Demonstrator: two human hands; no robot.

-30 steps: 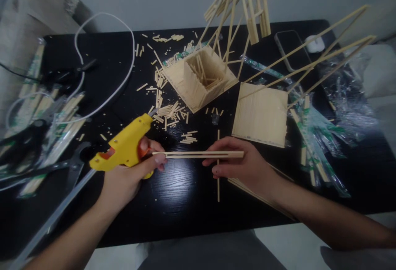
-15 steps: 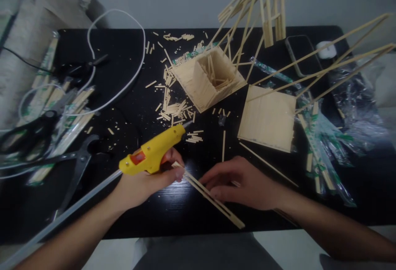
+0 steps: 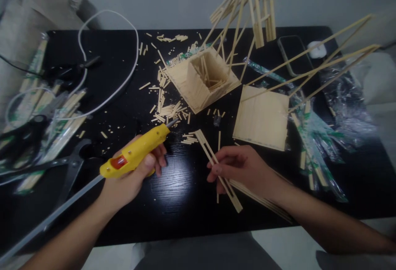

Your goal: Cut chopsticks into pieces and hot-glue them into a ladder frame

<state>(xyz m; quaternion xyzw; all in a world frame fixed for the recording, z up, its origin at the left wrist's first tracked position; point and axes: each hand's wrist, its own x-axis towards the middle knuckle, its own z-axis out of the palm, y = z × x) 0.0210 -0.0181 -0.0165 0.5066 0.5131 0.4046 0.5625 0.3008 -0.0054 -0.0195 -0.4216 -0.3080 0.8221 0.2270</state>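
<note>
In my left hand (image 3: 133, 175) is a yellow hot glue gun (image 3: 139, 148), its metal nozzle pointing up and right and a long translucent glue stick (image 3: 64, 206) trailing from its back. My right hand (image 3: 244, 171) pinches a narrow frame of wooden sticks (image 3: 208, 148), joined at both ends with a gap along the middle. The frame slants across the right fingers, above the black table. Beneath and beside that hand lie loose wooden sticks (image 3: 260, 199). Beyond it stands a square stick panel (image 3: 262, 117) with long sticks rising from it.
A stick-built box on a base (image 3: 198, 84) stands at the back, with tall sticks above. Cut stick bits (image 3: 168, 111) litter the table. Scissors (image 3: 34, 123), pliers (image 3: 74, 163), a white cable (image 3: 136, 55) and wrapped chopsticks lie left; a phone (image 3: 291, 55) and plastic wrappers (image 3: 328, 150) lie right.
The stick frame has passed from my left fingers to my right hand, which has lifted and turned it steeper. My left hand has drawn back leftward with the glue gun.
</note>
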